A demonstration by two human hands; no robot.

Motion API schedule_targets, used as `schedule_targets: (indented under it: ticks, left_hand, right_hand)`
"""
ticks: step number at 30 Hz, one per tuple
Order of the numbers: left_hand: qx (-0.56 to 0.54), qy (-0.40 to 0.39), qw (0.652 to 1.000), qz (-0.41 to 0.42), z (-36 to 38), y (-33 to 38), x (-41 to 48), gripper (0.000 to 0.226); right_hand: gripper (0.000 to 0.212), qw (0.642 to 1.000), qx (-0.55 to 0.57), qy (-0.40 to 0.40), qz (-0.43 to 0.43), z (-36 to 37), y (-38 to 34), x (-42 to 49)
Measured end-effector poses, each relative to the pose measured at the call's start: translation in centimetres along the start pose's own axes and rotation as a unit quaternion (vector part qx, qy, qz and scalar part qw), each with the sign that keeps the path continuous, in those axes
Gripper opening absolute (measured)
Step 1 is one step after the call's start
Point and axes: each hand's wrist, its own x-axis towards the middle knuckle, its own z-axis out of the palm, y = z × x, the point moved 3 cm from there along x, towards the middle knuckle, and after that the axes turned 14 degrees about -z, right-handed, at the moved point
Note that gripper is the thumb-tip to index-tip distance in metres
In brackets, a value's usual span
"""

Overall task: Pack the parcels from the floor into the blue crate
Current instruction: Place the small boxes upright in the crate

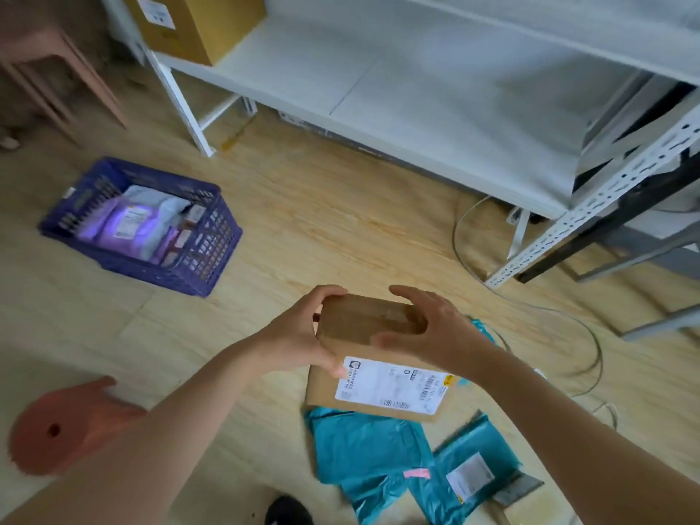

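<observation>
A small brown cardboard box [369, 320] is held above the floor between both hands. My left hand [299, 335] grips its left side, and my right hand [435, 335] grips its right side with fingers curled over the top. Beneath it on the floor lies a flat brown parcel [394, 388] with a white label. Teal mailer bags [363, 449] lie nearer to me. The blue crate [197, 267] stands on the floor at the left, with purple and grey parcels inside.
A white metal shelf rack [416, 108] stands behind, with a large cardboard box [197, 24] on its low shelf. A grey cable [591, 335] loops on the floor at right. A pink stool [64, 422] sits near left; pink chair legs [75, 70] stand far left.
</observation>
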Motion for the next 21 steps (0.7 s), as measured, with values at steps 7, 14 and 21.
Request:
schedule_targets:
  ticks: [7,14,21]
  left_hand:
    - [-0.358,0.099,0.927,-0.049,-8.9,-3.9,-5.2,0.088]
    - [-0.505,0.063,0.86,-0.043,-14.8,-6.0,-9.0,0.082]
    - [-0.448,0.012,0.892,-0.061,-19.7,-7.5,-11.0,0.08]
  right_hand:
    - [0.069,0.967,0.123,0.193,0.113,1.7,-7.5,2.4]
    - [0.085,0.879,0.426,0.16,0.143,6.8,-14.3,5.7]
    - [0.05,0.854,0.498,0.105,0.11,7.8,-19.8,11.2]
